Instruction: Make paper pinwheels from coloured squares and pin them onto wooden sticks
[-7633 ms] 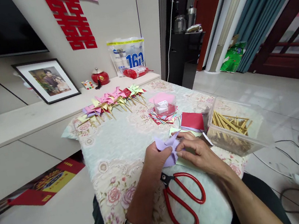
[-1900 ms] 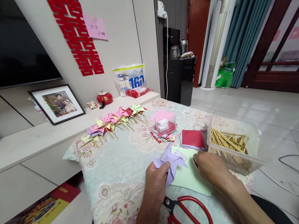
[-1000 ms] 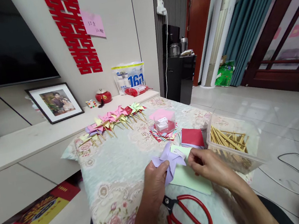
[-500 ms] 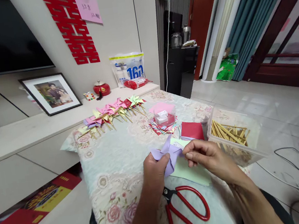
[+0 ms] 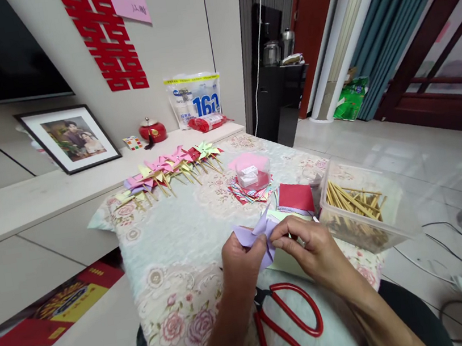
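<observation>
A purple paper pinwheel (image 5: 246, 236) is folded between my two hands over the table. My left hand (image 5: 243, 257) grips it from the left, thumb pressed on its middle. My right hand (image 5: 305, 243) pinches its right side with thumb and fingertips; whether anything small sits in that pinch is hidden. Pale green paper (image 5: 288, 261) lies under the hands. Just below them rest scissors (image 5: 292, 316) with red handles, their blades covered by my left arm. A stack of square paper with a red top sheet (image 5: 296, 197) lies beyond my right hand.
Several finished pinwheels on sticks (image 5: 170, 167) lie at the table's far left. A clear round container (image 5: 253, 171) stands on patterned paper (image 5: 247, 192). At the right edge, a clear plastic box (image 5: 395, 238) holds many thin sticks (image 5: 353, 201). A white cabinet (image 5: 65, 190) runs behind.
My right hand has moved left and closed in against the pinwheel. The pinwheel's right side now looks more folded up. The whole view has shifted slightly.
</observation>
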